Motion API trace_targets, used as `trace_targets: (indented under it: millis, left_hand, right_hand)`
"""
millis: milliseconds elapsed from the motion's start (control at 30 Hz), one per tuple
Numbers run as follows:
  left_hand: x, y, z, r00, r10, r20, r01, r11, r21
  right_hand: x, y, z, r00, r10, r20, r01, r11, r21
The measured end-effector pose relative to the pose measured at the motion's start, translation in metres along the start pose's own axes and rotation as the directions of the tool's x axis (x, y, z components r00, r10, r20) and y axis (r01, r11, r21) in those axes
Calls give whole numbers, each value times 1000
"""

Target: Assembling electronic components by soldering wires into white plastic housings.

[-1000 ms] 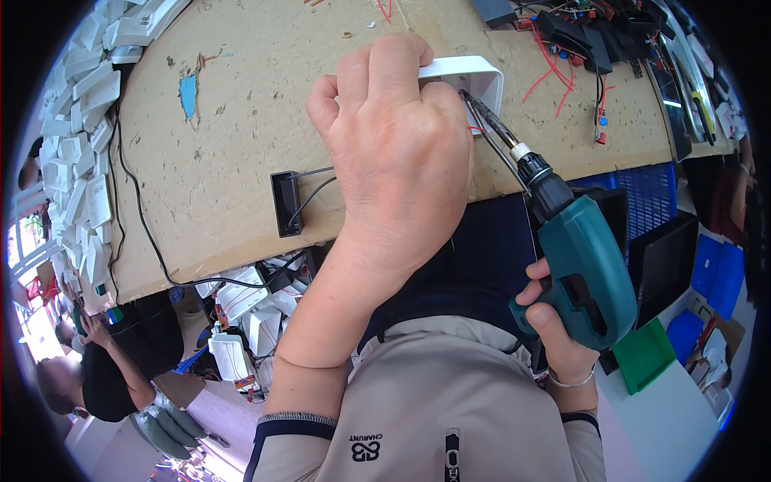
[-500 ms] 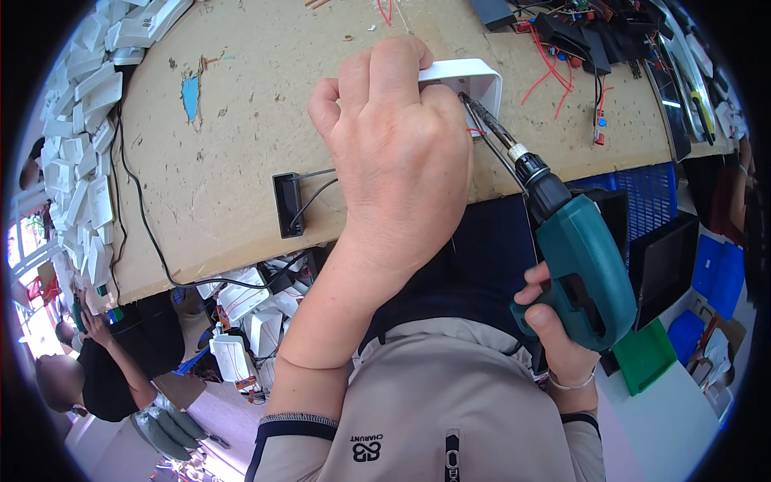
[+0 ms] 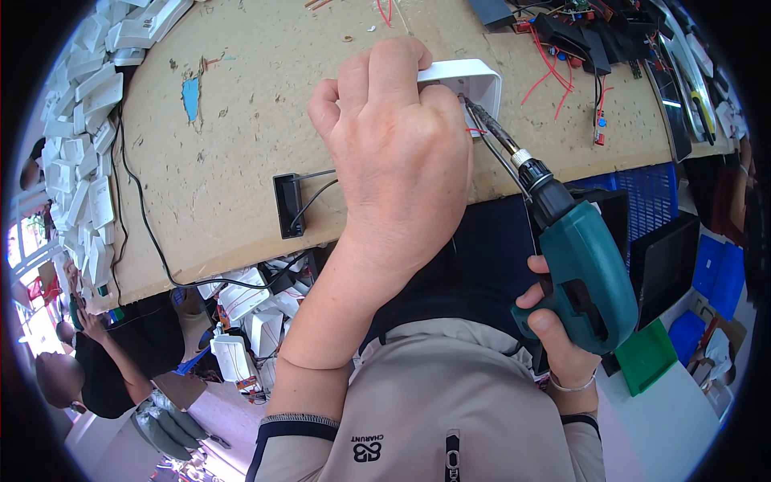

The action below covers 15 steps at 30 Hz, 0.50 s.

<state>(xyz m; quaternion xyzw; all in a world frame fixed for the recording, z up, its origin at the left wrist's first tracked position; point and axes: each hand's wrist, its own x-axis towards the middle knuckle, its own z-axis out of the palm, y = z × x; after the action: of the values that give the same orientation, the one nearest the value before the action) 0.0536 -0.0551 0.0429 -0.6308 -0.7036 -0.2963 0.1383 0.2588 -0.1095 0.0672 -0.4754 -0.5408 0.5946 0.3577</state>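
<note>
My left hand (image 3: 397, 153) is closed on a white plastic housing (image 3: 480, 72) at the bench edge, its fingers curled over and hiding much of it. In my right hand (image 3: 562, 337) is a teal soldering gun (image 3: 590, 265), gripped by its handle. Its dark, thin tip points up and left into the housing, beside my left hand's fingers. What the tip touches inside cannot be made out. A short red wire (image 3: 477, 130) shows near the tip, at the housing's lower side.
A small black open box (image 3: 287, 207) with cables lies left of my forearm on the worn bench (image 3: 233, 145). White housings (image 3: 80, 161) are heaped along the left edge. Black parts and red wires (image 3: 554, 68) lie far right. Below stand a blue crate (image 3: 650, 193) and a green tray (image 3: 646, 357).
The soldering gun has shifted very slightly down and to the right, and my right fingers have moved a little on its handle. My left hand and the housing stay put.
</note>
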Motion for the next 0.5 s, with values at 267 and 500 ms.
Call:
trace_targets:
  millis: [267, 500]
  left_hand:
    - [-1, -1, 0, 1000, 9, -15, -9, 1000, -1]
    - [-1, -1, 1, 1000, 16, -18, -16, 1000, 15]
  right_hand:
    - [-7, 3, -7, 998, -35, 42, 34, 999, 19]
    - [-11, 1, -10, 990, -106, -96, 105, 994, -12]
